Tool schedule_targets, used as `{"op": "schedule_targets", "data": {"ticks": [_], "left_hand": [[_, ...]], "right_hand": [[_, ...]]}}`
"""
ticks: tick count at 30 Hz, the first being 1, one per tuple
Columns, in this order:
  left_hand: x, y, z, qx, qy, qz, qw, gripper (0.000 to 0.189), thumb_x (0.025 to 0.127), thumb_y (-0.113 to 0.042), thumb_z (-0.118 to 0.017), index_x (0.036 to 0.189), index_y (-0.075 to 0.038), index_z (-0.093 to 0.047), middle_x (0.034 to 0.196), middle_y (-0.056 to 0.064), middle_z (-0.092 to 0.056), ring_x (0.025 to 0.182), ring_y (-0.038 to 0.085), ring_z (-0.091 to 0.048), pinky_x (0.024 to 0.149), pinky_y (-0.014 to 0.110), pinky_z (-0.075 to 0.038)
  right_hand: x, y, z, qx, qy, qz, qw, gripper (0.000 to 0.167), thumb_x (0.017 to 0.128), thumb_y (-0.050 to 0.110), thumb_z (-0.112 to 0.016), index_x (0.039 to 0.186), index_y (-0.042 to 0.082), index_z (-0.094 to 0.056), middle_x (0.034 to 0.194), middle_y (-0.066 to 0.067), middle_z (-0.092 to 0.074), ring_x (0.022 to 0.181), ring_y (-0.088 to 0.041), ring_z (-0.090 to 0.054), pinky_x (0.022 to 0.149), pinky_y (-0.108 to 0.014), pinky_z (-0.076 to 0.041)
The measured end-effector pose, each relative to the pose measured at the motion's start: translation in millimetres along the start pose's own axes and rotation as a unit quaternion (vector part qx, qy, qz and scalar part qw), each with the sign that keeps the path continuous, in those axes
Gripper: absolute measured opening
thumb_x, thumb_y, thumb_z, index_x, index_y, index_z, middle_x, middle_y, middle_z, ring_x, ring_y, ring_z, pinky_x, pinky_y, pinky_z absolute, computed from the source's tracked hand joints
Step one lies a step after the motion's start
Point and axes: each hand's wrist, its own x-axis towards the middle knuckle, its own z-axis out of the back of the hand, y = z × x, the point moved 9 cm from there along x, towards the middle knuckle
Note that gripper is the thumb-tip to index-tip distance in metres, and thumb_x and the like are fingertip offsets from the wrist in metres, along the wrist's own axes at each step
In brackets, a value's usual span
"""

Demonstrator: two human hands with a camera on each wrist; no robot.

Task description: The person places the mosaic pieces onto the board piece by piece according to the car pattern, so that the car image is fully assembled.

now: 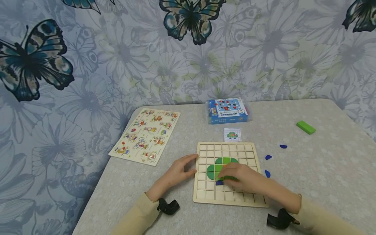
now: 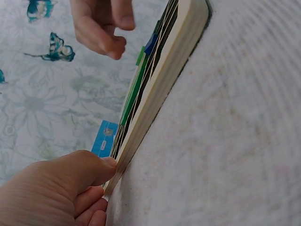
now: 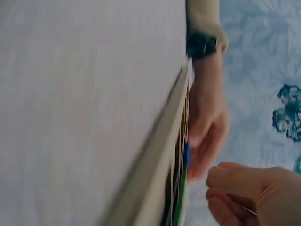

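Note:
A wooden grid board (image 1: pixel 202 192) lies in front of me, with green and orange pieces forming a rounded shape at its middle. Thumb and index finger of my left hand (image 1: pixel 178 171) touch the board's left edge, and the left wrist view shows that thumb (image 2: pixel 96 169) against the rim. My right hand (image 1: pixel 243 178) hovers over the board with bent fingers, covering part of the green pieces (image 1: pixel 211 172). A dark blue piece (image 1: pixel 219 183) sits on the grid just below its fingertips. No piece shows between the right fingers in the left wrist view.
Three blue half-round pieces (image 1: pixel 268 157) lie right of the board, with a green block (image 1: pixel 306 127) farther off. Behind the board are a pattern card (image 1: pixel 232 134) and a blue box (image 1: pixel 227 111). A picture puzzle board (image 1: pixel 145 137) lies at the left.

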Motion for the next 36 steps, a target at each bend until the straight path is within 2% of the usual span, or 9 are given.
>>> {"op": "schedule_targets", "data": {"ticks": [4,6,9,11,15,18,21,28,36], "left_hand": [[0.7,0.9,-0.7,0.003,-0.002,-0.001,1.0,0.055,0.087,-0.014,-0.068,0.137,-0.001,-0.047,0.138,0.013,-0.048,0.129,0.025,-0.042,0.106,0.039,-0.035],[0.8,1.2,-0.6,0.002,-0.003,0.0,1.0,0.055,0.087,-0.014,-0.068,0.137,-0.001,-0.047,0.138,0.013,-0.048,0.129,0.025,-0.042,0.105,0.04,-0.035],[1.1,1.1,0.1,0.001,-0.002,0.002,1.0,0.055,0.087,-0.013,-0.068,0.137,-0.001,-0.047,0.138,0.013,-0.048,0.129,0.025,-0.042,0.106,0.04,-0.035],[1.2,0.9,0.5,0.0,-0.001,0.004,1.0,0.055,0.087,-0.014,-0.068,0.137,-0.001,-0.047,0.138,0.013,-0.048,0.129,0.025,-0.042,0.106,0.039,-0.035],[1.2,0.2,0.8,0.001,0.001,0.004,1.0,0.055,0.088,-0.014,-0.068,0.137,-0.001,-0.047,0.138,0.013,-0.048,0.129,0.025,-0.041,0.106,0.039,-0.034],[0.9,-0.2,0.5,0.002,0.001,0.002,1.0,0.055,0.088,-0.014,-0.068,0.137,0.0,-0.047,0.138,0.014,-0.048,0.129,0.026,-0.042,0.105,0.04,-0.035],[0.7,0.6,-0.6,0.001,0.0,0.004,1.0,0.055,0.088,-0.014,-0.068,0.137,-0.001,-0.047,0.138,0.013,-0.048,0.129,0.025,-0.042,0.105,0.04,-0.036],[0.5,2.1,-0.8,-0.011,-0.005,0.004,0.9999,0.056,0.087,-0.013,-0.069,0.137,-0.002,-0.048,0.138,0.012,-0.048,0.129,0.025,-0.041,0.105,0.041,-0.036],[0.6,3.0,-1.1,-0.007,-0.005,0.001,1.0,0.056,0.087,-0.014,-0.069,0.137,-0.002,-0.048,0.138,0.012,-0.048,0.129,0.024,-0.042,0.105,0.04,-0.036]], "right_hand": [[-15.2,-28,34,-0.015,-0.047,-0.057,0.9971,0.023,0.083,0.001,-0.07,0.105,0.008,-0.071,0.103,0.0,-0.067,0.094,-0.016,-0.062,0.077,-0.034,-0.054],[-28.5,-50,52,-0.019,-0.069,-0.107,0.9917,0.024,0.082,0.0,-0.07,0.105,0.007,-0.071,0.102,-0.002,-0.067,0.09,-0.017,-0.063,0.073,-0.036,-0.055],[-54.6,-83,78,-0.04,-0.096,-0.18,0.9781,0.026,0.083,-0.001,-0.07,0.108,0.004,-0.069,0.103,-0.007,-0.067,0.087,-0.022,-0.064,0.072,-0.041,-0.055],[-73.3,-101,93,-0.069,-0.115,-0.214,0.9677,0.026,0.082,-0.001,-0.069,0.108,0.002,-0.069,0.102,-0.011,-0.067,0.086,-0.026,-0.064,0.071,-0.044,-0.054],[-108.2,-129,114,-0.114,-0.147,-0.258,0.9483,0.027,0.081,-0.005,-0.069,0.107,-0.004,-0.067,0.101,-0.019,-0.066,0.085,-0.034,-0.064,0.07,-0.05,-0.053],[-128.6,-145,120,-0.123,-0.155,-0.287,0.9371,0.028,0.08,-0.005,-0.069,0.107,-0.006,-0.066,0.101,-0.024,-0.065,0.086,-0.038,-0.062,0.071,-0.053,-0.052],[-140.9,-153,120,-0.129,-0.157,-0.299,0.9322,0.027,0.079,-0.006,-0.07,0.105,-0.008,-0.066,0.099,-0.025,-0.065,0.085,-0.038,-0.062,0.07,-0.051,-0.053],[-149.0,-154,123,-0.151,-0.188,-0.282,0.9286,0.023,0.075,-0.008,-0.072,0.097,-0.006,-0.069,0.09,-0.02,-0.067,0.076,-0.033,-0.064,0.062,-0.042,-0.054],[-148.9,-160,118,-0.142,-0.175,-0.297,0.9277,0.021,0.077,-0.006,-0.071,0.098,-0.007,-0.068,0.094,-0.023,-0.066,0.08,-0.037,-0.064,0.066,-0.05,-0.053]]}}
